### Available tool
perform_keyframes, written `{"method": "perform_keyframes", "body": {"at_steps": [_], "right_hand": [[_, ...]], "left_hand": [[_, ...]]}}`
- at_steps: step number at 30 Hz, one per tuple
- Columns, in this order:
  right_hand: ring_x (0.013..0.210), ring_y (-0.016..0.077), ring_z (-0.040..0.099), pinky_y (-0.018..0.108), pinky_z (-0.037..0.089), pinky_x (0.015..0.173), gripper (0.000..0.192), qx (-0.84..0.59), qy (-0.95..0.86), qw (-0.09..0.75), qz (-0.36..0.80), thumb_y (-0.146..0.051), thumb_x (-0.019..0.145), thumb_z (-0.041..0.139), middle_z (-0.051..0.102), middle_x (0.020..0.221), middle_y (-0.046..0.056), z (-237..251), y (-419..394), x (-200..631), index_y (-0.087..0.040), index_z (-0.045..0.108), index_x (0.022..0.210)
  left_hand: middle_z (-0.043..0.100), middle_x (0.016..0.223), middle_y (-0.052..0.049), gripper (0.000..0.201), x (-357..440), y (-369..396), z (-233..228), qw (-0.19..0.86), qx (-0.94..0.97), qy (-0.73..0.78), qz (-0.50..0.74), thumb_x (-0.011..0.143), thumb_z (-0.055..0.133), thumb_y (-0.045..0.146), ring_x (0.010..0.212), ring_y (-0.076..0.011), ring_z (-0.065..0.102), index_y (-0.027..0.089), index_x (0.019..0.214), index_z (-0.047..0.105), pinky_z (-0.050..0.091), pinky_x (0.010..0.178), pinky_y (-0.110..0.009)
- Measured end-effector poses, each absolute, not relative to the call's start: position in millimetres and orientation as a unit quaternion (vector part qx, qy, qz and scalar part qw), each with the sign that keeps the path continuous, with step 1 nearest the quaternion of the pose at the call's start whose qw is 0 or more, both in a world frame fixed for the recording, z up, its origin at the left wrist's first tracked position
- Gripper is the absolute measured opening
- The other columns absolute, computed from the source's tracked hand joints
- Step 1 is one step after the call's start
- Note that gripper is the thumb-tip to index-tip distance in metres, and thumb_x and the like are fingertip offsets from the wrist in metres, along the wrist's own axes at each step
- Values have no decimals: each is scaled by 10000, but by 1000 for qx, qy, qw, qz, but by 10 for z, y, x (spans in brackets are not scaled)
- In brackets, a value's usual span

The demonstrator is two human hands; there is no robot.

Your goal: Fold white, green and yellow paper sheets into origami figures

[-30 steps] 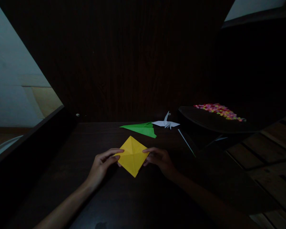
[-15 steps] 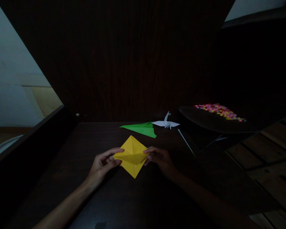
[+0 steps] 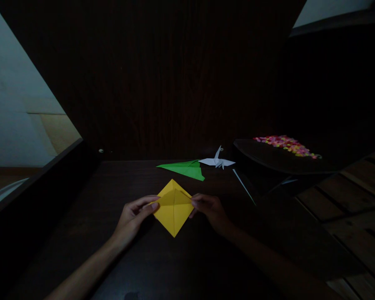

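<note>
A yellow folded paper (image 3: pixel 173 208) lies as a diamond on the dark wooden table (image 3: pixel 118 250), with creases across its middle. My left hand (image 3: pixel 134 216) pinches its left corner between thumb and fingers. My right hand (image 3: pixel 211 210) pinches the right corner. Both hands rest low on the table top, with the paper between them.
Behind the yellow paper lie a green folded paper (image 3: pixel 186 168) and a white paper crane (image 3: pixel 218 161). A dark tray (image 3: pixel 268 156) with several small colourful pieces (image 3: pixel 286 144) stands at the right. A thin stick (image 3: pixel 243 185) lies beside it. A dark wooden wall rises behind.
The paper's sides were pushed inward so its upper part lifted, then it settled flatter and slightly lower, with a new crease line across the top half. Both hands stayed at its corners.
</note>
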State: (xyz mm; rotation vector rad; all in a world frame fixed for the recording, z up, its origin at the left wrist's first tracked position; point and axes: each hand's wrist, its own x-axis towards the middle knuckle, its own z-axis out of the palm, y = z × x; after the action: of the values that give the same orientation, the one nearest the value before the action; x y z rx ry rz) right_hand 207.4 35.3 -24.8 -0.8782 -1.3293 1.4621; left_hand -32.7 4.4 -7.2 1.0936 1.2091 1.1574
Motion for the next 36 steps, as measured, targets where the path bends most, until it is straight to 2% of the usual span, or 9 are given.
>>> {"method": "perform_keyframes", "body": {"at_steps": [5,10,15,21,25,28,32,36], "right_hand": [[517,145,649,241,499,504,234,-377,-544,464,589,-410,755,705,660,628,-5,-220,340,2065,-180,696,712],[522,147,649,258,522,509,220,-384,-545,466,582,-398,756,702,681,659,1,-215,327,2061,-178,693,758],[506,140,641,262,533,487,254,-378,-543,479,577,-383,750,705,691,702,-5,-230,326,2051,-189,669,910],[515,137,641,254,528,495,294,-389,-563,472,556,-344,774,683,668,678,-25,-242,313,2057,-200,628,1024],[526,131,634,249,521,504,248,-381,-588,470,536,-346,799,655,656,681,-21,-265,299,2055,-206,655,1004],[522,126,619,247,514,493,205,-385,-592,469,530,-363,801,646,657,702,-7,-273,291,2049,-204,689,922],[512,121,610,244,505,483,188,-387,-582,468,541,-363,785,658,658,722,0,-260,283,2047,-197,701,861],[512,122,589,237,488,482,197,-398,-586,459,536,-345,760,681,617,627,-18,-243,275,2051,-191,708,880]], "left_hand": [[747,982,-91,317,-316,41,-63,554,453,505,483,739,738,370,983,-275,661,162,978,740,507,821,-325],[753,963,-80,356,-287,36,4,543,453,511,490,710,760,362,931,-248,681,161,1002,722,533,778,-293],[760,922,-58,525,-265,40,40,534,457,512,495,687,773,351,873,-224,697,163,1164,655,549,752,-280],[747,1032,-84,511,-290,32,34,494,498,550,454,727,713,378,961,-274,677,170,1190,654,547,795,-332],[688,1177,-84,380,-304,25,18,467,540,543,443,763,672,362,1077,-284,630,204,1107,708,520,862,-328],[696,1161,-86,330,-299,17,12,458,552,544,435,775,653,356,1039,-277,648,203,1055,735,526,836,-318],[727,1092,-88,369,-276,1,33,492,529,539,432,748,684,354,941,-263,685,187,1075,723,551,762,-306],[747,1025,-92,463,-253,-13,62,527,513,523,431,698,742,349,860,-249,700,177,1125,693,559,651,-276]]}}
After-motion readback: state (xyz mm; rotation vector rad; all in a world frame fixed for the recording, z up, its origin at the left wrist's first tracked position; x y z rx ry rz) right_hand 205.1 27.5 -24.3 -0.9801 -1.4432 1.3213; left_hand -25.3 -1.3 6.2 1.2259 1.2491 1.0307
